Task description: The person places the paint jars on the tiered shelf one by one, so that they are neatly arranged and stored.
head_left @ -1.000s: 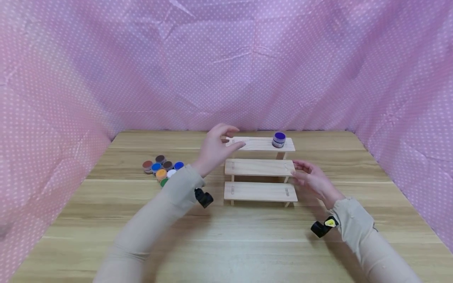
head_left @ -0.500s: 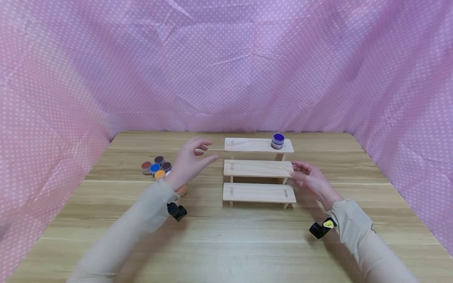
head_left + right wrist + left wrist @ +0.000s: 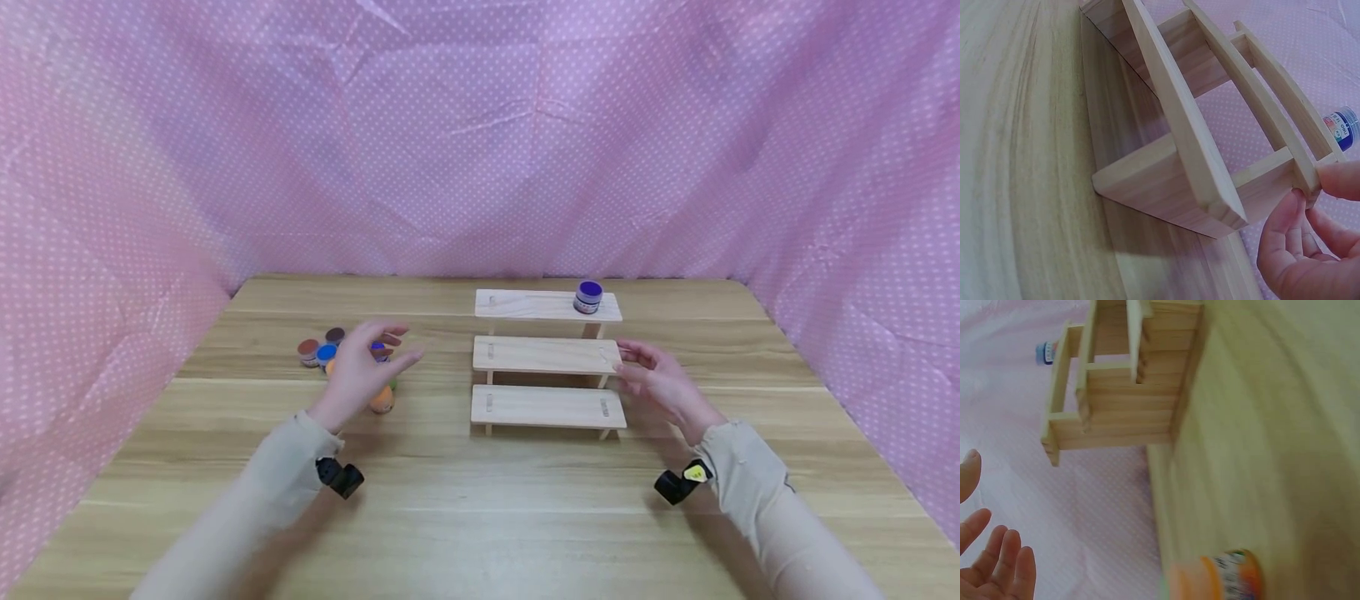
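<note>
A three-tier wooden display stand (image 3: 547,354) stands on the table, and a small paint jar with a purple lid (image 3: 588,297) sits near the right end of its top tier. My right hand (image 3: 667,387) pinches the right end of the middle board, thumb above and fingers below in the right wrist view. To the left, my left hand (image 3: 356,375) hovers over a cluster of paint jars, fingers loosely spread and holding nothing. It hides part of the cluster. An orange jar (image 3: 382,400) shows just below its fingers, also low in the left wrist view.
A red-brown jar (image 3: 308,352), a blue jar (image 3: 326,356) and a dark brown jar (image 3: 335,335) lie on the cluster's far left. Behind the wooden table (image 3: 525,508) hangs a pink dotted cloth (image 3: 480,150), which also runs down both sides.
My left hand has moved left and toward me, from beside the top tier to over the jars. The right hand has kept its hold on the middle board.
</note>
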A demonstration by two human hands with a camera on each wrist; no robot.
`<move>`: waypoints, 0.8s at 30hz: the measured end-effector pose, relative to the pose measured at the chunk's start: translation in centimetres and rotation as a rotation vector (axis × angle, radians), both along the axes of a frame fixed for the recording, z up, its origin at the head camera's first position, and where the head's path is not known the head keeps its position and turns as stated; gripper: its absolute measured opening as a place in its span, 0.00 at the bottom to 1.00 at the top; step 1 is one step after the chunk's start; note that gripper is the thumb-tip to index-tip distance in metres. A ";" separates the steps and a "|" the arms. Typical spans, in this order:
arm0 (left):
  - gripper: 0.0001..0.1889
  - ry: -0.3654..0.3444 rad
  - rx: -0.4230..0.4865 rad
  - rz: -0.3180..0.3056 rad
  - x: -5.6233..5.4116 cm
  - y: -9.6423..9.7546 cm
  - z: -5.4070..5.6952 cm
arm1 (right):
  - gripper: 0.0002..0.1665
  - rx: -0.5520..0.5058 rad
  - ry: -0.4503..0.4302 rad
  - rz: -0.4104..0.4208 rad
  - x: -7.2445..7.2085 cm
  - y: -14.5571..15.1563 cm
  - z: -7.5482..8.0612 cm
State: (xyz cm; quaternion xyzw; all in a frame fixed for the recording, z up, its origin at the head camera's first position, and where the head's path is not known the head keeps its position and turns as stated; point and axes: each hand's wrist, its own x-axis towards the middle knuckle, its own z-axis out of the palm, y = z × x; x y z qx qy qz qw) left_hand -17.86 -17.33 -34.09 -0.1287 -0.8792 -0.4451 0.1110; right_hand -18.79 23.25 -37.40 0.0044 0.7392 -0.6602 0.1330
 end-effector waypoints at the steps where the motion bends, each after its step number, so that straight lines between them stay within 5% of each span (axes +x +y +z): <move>1: 0.21 0.000 -0.001 0.000 0.1 -0.2 -0.3 | 0.38 -0.002 0.002 -0.001 0.0 0.0 0.0; 24: 0.22 -0.154 -0.025 0.065 2.1 -3.5 -4.0 | 0.37 0.033 0.027 -0.004 0.1 -0.1 -0.1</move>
